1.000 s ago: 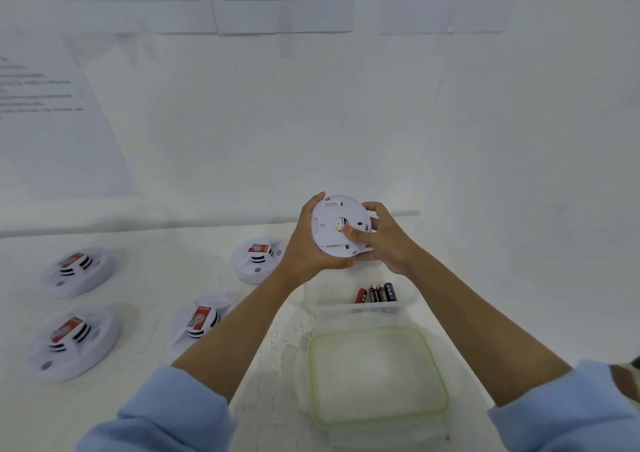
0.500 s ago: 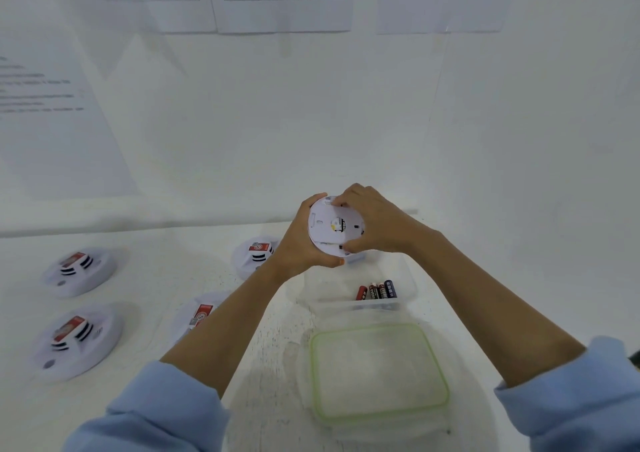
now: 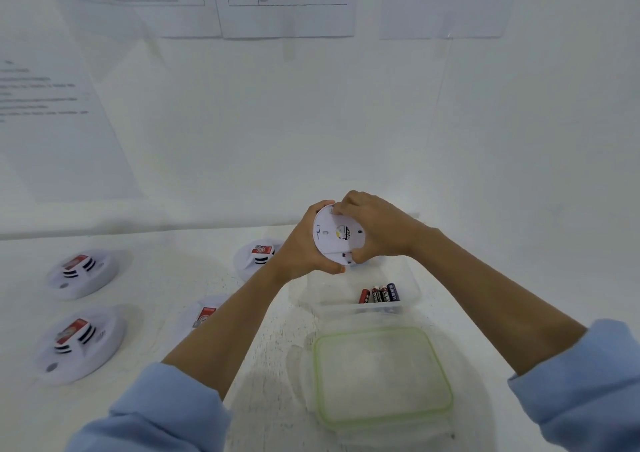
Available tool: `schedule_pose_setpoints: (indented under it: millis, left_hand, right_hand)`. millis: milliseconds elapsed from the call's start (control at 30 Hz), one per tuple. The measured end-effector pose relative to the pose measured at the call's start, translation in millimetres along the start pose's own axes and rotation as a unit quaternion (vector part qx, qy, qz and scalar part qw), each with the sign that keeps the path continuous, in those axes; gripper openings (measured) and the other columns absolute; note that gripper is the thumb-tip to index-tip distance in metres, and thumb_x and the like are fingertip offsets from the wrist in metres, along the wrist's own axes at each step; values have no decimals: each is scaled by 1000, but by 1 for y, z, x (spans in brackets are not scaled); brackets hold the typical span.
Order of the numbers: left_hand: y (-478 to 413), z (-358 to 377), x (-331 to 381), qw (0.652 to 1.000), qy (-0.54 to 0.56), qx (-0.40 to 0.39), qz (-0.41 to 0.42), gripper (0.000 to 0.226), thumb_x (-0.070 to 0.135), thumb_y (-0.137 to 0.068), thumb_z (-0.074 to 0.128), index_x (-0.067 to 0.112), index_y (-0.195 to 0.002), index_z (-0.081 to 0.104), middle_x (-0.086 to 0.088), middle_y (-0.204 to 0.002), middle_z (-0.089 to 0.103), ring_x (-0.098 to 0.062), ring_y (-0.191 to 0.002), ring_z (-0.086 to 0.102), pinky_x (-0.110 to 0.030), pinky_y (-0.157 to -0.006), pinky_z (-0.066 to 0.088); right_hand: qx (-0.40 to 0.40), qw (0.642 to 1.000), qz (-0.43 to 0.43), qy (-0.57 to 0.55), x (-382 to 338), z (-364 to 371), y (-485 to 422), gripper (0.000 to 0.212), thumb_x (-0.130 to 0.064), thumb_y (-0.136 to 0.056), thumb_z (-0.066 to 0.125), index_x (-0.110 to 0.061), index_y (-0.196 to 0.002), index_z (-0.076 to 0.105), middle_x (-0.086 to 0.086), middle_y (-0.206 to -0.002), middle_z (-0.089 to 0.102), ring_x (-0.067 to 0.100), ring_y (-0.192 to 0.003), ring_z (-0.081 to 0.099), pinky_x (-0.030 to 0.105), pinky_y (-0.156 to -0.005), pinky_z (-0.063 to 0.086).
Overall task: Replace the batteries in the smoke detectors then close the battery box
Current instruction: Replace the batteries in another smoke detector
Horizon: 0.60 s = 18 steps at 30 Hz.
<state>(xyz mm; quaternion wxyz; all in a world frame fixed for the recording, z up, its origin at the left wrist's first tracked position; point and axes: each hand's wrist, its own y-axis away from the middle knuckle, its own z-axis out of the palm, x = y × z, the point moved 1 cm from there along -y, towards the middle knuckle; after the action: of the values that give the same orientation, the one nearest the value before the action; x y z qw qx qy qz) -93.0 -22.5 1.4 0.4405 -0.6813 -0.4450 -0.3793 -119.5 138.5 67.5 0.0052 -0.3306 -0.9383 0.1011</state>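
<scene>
Held detector: I have one white smoke detector point(image 3: 337, 235) up in the air above the far end of the battery box, its flat back turned toward my camera, a small yellow label near its middle
Left hand: my left hand point(image 3: 300, 251) is wrapped round the detector's left edge and underside, thumb tip at the lower rim, clamped on it
Right hand: my right hand point(image 3: 377, 230) grips the same detector from the right, fingers point(image 3: 341, 206) curled over the top edge and thumb pressed at the lower right rim
Battery box: the clear plastic battery box point(image 3: 412, 287) sits open on the desk point(image 3: 156, 278) just below my hands
Batteries: a few batteries point(image 3: 379, 294) lie side by side inside the box near its front wall, red and black ones plus a dark blue one at the right
Lid: the green-rimmed lid point(image 3: 382, 377) lies flat on the desk just in front of the box, between my forearms
Other detectors: four more rest face up on the desk to my left, each with a red label; two at far left point(image 3: 83, 273) point(image 3: 81, 344), one near the left wrist point(image 3: 256, 257), one partly hidden under my left forearm point(image 3: 201, 316)
Sleeves: light blue sleeves point(image 3: 156, 413) pushed up both arms
Wall: printed sheets point(image 3: 287, 1) hang on the white wall behind, their text too blurred for me to read
</scene>
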Motion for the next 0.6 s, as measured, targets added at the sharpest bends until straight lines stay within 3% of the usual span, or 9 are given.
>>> schedule_pose_setpoints:
  millis: [100,267,400,600]
  left_hand:
    - [0,-1,4,1000,19,10,-1,99,-1,-48,79,20,-132,31,4,-127,43,11,-106,49,-16,-82,50]
    - [-1,-4,7,1000,25,5,2,103,-3,-48,80,19,-135,30,5,-133,42,7,-112,48,-21,-89,50]
    - [-1,-2,7,1000,16,2,2,104,-1,-48,80,17,-137,29,2,-134,41,8,-112,47,-20,-91,49]
    - [0,-2,5,1000,10,-5,-8,106,-1,-49,81,17,-138,28,2,-134,42,2,-116,47,-23,-93,49]
  right_hand:
    - [2,1000,-5,21,0,-1,1,74,-33,-68,74,-14,-133,43,6,-119,46,21,-102,45,24,-79,30]
    - [-9,996,20,-81,3,-8,5,77,-23,-69,76,-14,-136,39,2,-117,44,16,-104,43,24,-85,38]
    - [-20,999,18,-44,2,-10,3,73,-24,-69,76,-10,-133,43,5,-114,48,18,-103,45,21,-79,34]
    - [7,1000,5,14,1,-4,5,75,-27,-62,77,-2,-126,47,13,-113,52,27,-100,50,28,-83,39]
